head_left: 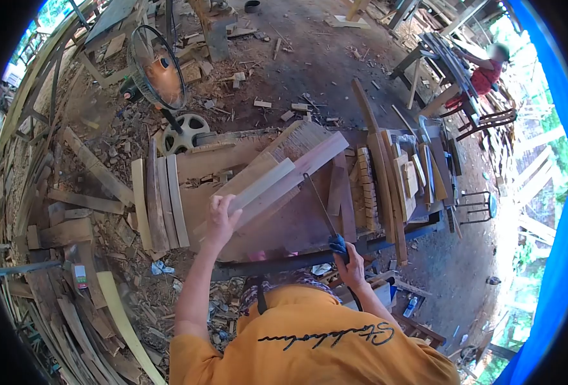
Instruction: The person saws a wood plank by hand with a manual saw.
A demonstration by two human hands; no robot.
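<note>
My left hand (222,219) is closed on the near end of a short pale wooden board (263,184). That board lies along a longer plank (319,155), slanting across the workbench (258,247). In my right hand (350,268) is a blue-handled tool (338,244) with a long thin metal shaft. Its slightly bent tip reaches the edge of the longer plank. A dark cord or hose runs down beside my right wrist. Another wide light board (248,174) lies underneath, at the far side.
Stacked wood strips (386,186) lie on the bench's right end, and curved strips (162,199) on its left. A fan (159,70) stands beyond the bench. Offcuts litter the floor. Another person (486,74) sits at a table at the far right.
</note>
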